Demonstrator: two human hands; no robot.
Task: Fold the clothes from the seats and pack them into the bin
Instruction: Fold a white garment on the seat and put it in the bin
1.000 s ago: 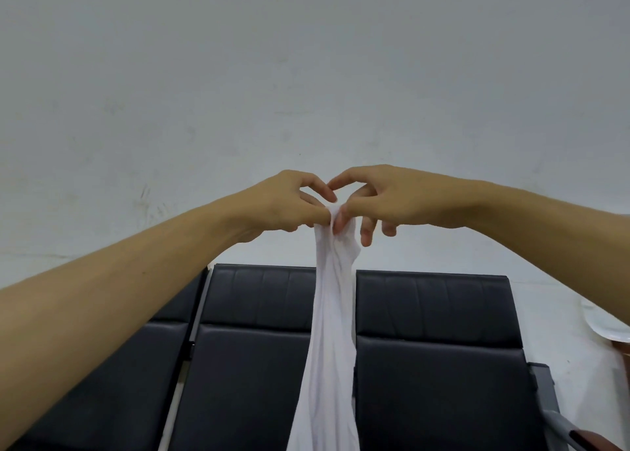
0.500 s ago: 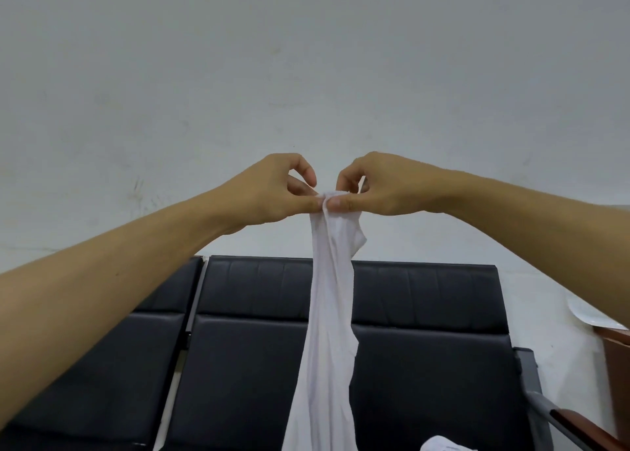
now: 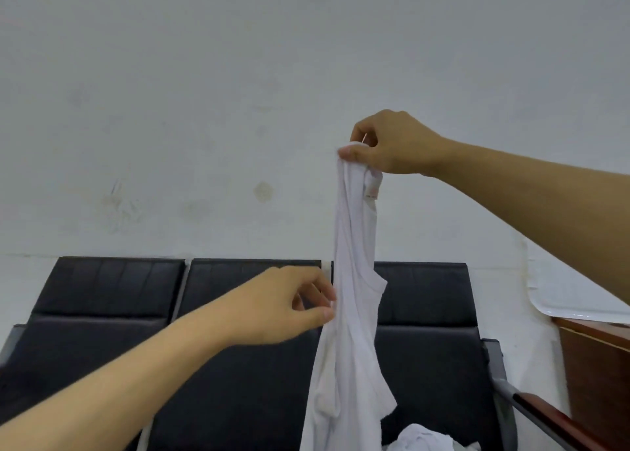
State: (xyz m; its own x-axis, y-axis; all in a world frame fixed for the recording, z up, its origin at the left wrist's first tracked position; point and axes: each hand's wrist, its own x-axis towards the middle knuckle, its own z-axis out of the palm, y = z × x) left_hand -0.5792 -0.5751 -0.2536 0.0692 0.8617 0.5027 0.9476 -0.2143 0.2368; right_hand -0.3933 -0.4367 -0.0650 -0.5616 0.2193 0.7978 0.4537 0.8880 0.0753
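Observation:
A white sleeveless garment (image 3: 353,314) hangs long and bunched in front of the black seats (image 3: 238,365). My right hand (image 3: 392,147) pinches its top end up high against the wall. My left hand (image 3: 283,305) is lower, at the garment's left edge, thumb and fingers curled and pinching the cloth there. Another white piece of clothing (image 3: 426,440) lies on the right seat at the bottom edge of the view. No bin is visible.
The row of black padded seats has a metal armrest with a wooden top (image 3: 531,406) on the right. A brown wooden cabinet (image 3: 600,365) stands at the far right with a white tray-like thing (image 3: 572,290) on it. A pale wall fills the background.
My hands were together at the garment's top. My left hand has let go there and dropped down to the garment's left edge, while my right hand moved right holding the top.

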